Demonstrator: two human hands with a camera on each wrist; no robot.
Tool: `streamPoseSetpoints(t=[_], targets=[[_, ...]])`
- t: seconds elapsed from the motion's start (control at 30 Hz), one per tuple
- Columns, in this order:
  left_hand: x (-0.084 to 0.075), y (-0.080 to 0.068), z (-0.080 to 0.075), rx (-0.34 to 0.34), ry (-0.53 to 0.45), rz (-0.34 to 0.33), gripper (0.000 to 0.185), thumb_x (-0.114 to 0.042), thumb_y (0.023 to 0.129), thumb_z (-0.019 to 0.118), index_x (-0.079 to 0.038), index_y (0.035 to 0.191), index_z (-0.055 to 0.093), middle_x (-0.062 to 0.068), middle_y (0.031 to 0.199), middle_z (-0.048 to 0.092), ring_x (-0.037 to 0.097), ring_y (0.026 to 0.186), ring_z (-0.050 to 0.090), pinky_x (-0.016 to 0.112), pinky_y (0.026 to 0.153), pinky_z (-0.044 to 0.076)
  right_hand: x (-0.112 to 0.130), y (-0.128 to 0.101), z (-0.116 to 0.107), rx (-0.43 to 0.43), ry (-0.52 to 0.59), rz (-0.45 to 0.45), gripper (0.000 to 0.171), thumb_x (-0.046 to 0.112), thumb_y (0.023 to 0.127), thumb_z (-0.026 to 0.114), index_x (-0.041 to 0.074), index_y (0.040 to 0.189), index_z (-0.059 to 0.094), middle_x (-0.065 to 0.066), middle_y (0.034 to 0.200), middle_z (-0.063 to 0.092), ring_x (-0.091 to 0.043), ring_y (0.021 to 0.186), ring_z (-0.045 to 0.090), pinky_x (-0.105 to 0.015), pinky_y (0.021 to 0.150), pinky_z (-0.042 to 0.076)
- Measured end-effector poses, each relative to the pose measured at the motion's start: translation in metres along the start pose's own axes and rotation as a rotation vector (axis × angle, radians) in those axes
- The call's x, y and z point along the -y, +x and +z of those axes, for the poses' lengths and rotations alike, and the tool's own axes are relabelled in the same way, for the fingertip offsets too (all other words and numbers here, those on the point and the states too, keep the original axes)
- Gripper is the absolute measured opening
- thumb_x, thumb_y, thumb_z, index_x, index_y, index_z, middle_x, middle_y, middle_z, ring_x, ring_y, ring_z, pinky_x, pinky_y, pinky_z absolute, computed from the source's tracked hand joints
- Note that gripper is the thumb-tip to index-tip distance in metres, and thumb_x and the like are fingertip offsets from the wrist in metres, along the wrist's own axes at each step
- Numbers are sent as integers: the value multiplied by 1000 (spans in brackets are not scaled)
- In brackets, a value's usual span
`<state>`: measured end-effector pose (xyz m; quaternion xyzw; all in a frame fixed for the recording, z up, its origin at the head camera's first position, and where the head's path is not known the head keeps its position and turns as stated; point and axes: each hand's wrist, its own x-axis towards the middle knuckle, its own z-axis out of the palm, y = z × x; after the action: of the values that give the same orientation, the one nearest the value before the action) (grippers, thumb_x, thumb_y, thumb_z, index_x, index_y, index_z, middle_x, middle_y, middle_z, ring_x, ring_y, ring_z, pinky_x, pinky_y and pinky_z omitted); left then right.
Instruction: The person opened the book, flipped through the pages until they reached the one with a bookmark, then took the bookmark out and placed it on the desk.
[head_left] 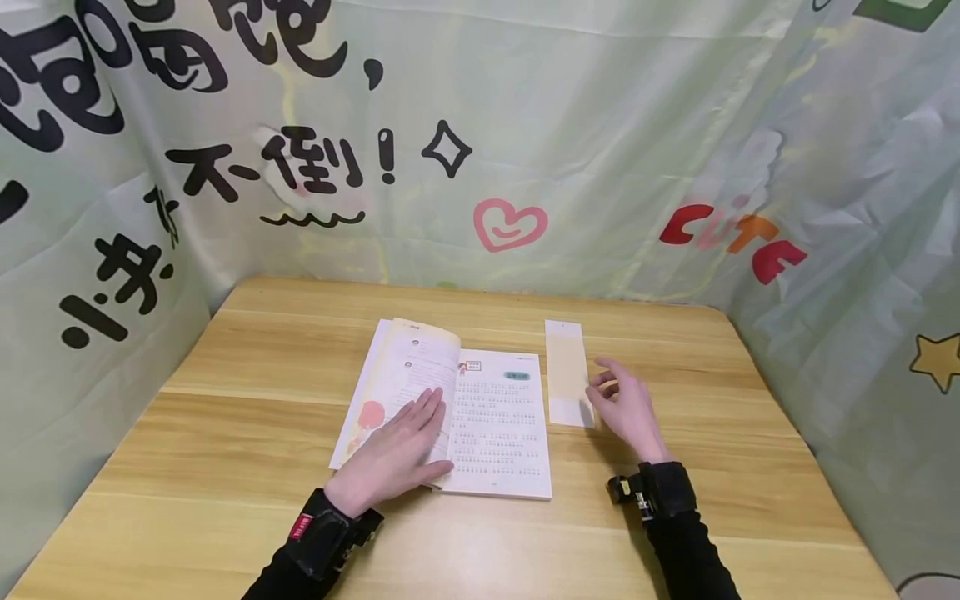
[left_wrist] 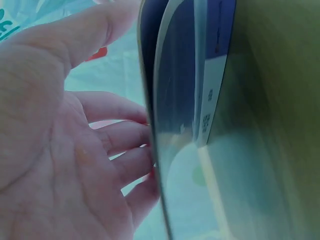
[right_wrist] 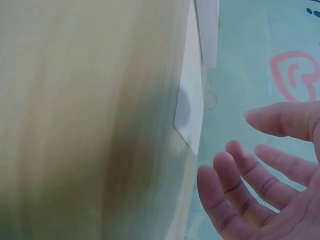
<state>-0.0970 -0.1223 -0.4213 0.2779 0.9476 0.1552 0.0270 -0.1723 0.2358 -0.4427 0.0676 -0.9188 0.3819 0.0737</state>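
An open book (head_left: pixel 498 429) with printed pages lies on the wooden table, its left page (head_left: pixel 423 354) curving up towards the middle. My left hand (head_left: pixel 401 450) rests on that left page with fingers extended and thumb reaching towards the right page. In the left wrist view the edge of the book (left_wrist: pixel 217 85) stands beside the palm. To the right of the book is a long paper strip (head_left: pixel 566 367), beige in the middle with white ends. My right hand (head_left: pixel 626 407), fingers loosely bent and holding nothing, hovers by the strip's lower right edge.
The table (head_left: pixel 262 400) extends on both sides of the book. A pale printed cloth (head_left: pixel 600 125) with lettering, a pink heart and a star hangs behind and beside the table. Each wrist wears a black strapped camera.
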Motion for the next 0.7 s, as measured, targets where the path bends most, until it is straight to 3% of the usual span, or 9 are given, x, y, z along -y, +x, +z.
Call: streamPoseSetpoints(t=[0.27,0.5,0.7], targets=[[12,-4,-11,-48,-7,-20,75,-38,97,64,9,149,39,23,163,29,36,154,26,51,127,26,3,-8,4,-49,25,-83,45,2,92,66,-6,135,56,-24,108,69,-33,91,67,-21,74,56],[30,-12,-26,-142,-82,-77,76,-42,100,58,3,155,32,20,167,20,38,156,17,57,128,17,-2,-14,3,-67,4,-132,48,3,92,67,-7,137,54,-29,123,63,-42,108,61,-54,90,54],[52,-22,-43,-183,-148,-166,73,-45,105,46,-2,159,21,18,169,10,42,156,10,62,127,10,-9,-18,-2,-35,-10,-134,52,14,95,65,-4,142,49,-31,144,50,-49,131,48,-72,107,37]])
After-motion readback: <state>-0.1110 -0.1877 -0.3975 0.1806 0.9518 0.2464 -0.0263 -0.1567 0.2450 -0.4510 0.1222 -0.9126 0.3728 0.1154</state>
